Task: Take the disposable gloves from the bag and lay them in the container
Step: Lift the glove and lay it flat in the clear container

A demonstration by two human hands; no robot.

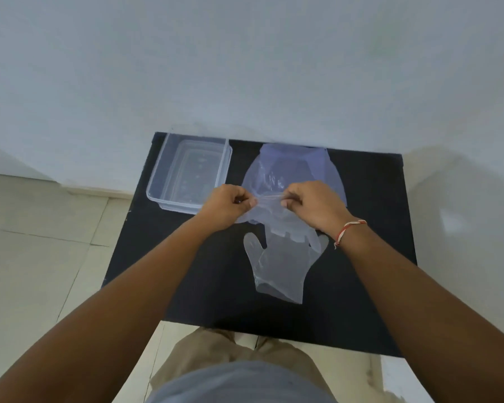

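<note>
- Thin clear glove [280, 266] lies flat on the black mat [376, 228], near the person; it looks weightless, clingy, easily torn. Pinch its cuff.
- Left hand [227, 205] and right hand [312, 205] both pinch the plastic bag [291, 170] mouth.
- Container [186, 173] sits empty, far left.

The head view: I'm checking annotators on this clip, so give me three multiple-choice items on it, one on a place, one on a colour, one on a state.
1. Where is the clear container relative to the plastic bag?
A. to its left
B. to its right
C. on top of it

2. What colour is the mat?
A. white
B. black
C. green

3. What is inside the container?
A. two gloves
B. the bag
C. no gloves

Answers:
1 A, it sits at the mat's far left corner.
2 B, the mat is black against pale floor tiles.
3 C, a disposable glove lies on the mat while left hand and right hand pinch the bag's edge.
</note>
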